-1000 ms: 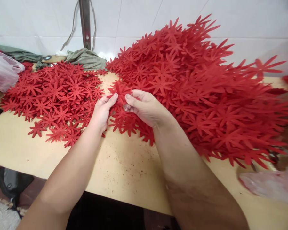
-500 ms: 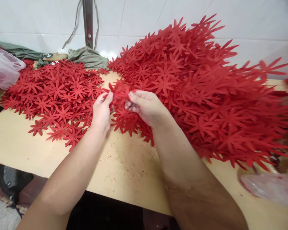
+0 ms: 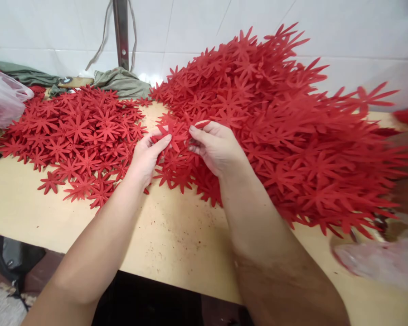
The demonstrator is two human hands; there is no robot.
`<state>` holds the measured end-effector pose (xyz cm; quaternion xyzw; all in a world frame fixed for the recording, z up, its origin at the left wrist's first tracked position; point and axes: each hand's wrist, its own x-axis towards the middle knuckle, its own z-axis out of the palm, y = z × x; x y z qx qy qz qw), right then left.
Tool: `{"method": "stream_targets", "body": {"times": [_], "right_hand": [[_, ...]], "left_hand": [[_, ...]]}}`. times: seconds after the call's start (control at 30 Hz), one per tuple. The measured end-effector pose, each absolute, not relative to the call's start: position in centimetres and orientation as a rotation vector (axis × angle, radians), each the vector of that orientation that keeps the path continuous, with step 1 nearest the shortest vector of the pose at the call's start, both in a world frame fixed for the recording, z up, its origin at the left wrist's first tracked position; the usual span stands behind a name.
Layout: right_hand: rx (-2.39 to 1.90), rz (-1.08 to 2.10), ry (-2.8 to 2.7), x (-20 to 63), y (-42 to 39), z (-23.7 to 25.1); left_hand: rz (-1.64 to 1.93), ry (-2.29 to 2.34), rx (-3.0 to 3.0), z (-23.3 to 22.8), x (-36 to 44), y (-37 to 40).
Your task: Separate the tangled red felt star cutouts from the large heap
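Near edge: I see bare surface point(image 3: 177, 244) in front of both forearms, open for passing
Left: flat spread of red cut-outs point(image 3: 75, 131) covers the surface
Right: tall heap of red cut-outs point(image 3: 292, 127) blocks sideways travel
Back: tiled wall point(image 3: 197, 27), metal post point(image 3: 121, 31), green cloth point(image 3: 120, 81)
Far right: plastic bag point(image 3: 384, 262) lies on the surface

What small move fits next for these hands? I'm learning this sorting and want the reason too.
Probably peel one piece free: the left hand and right hand both pinch a small bunch of red flower cutouts between them, at the edge of the tall heap. The flat spread of single cutouts lies just to the left, so the freed one could likely go there.
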<state>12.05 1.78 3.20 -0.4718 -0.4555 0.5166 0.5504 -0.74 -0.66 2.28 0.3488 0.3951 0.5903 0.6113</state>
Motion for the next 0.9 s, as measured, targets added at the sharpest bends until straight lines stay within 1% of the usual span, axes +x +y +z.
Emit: {"method": "stream_targets", "body": {"times": [0.13, 0.3, 0.37, 0.5, 0.6, 0.67, 0.73, 0.9], "right_hand": [[-1.181, 1.140, -1.186, 12.1, 2.1, 2.7], [-1.151, 1.056, -1.356, 11.7, 2.1, 2.1], [-1.116, 1.099, -1.384, 11.5, 1.8, 2.2], [-1.001, 1.290, -1.417, 11.2, 1.1, 2.8], [-0.951, 1.456, -1.414, 11.7, 0.7, 2.9], [-0.947, 1.501, -1.375, 12.2, 0.7, 2.9], [-0.982, 1.429, -1.311, 12.8, 1.1, 2.6], [-1.173, 0.997, -1.171, 13.1, 3.1, 1.1]], "left_hand": [[1.318, 0.876, 0.829, 2.2, -1.1, -0.5], [1.295, 0.830, 0.826, 2.4, -1.0, -0.7], [1.285, 0.827, 0.816, 2.5, -0.9, -0.8], [1.314, 0.869, 0.750, 2.7, -0.9, -0.9], [1.360, 0.888, 0.680, 2.5, -1.3, -0.5], [1.414, 0.896, 0.625, 2.3, -1.8, 0.0], [1.458, 0.926, 0.608, 1.9, -2.2, 0.4], [1.478, 1.092, 0.859, 1.2, -1.7, 0.6]]}}
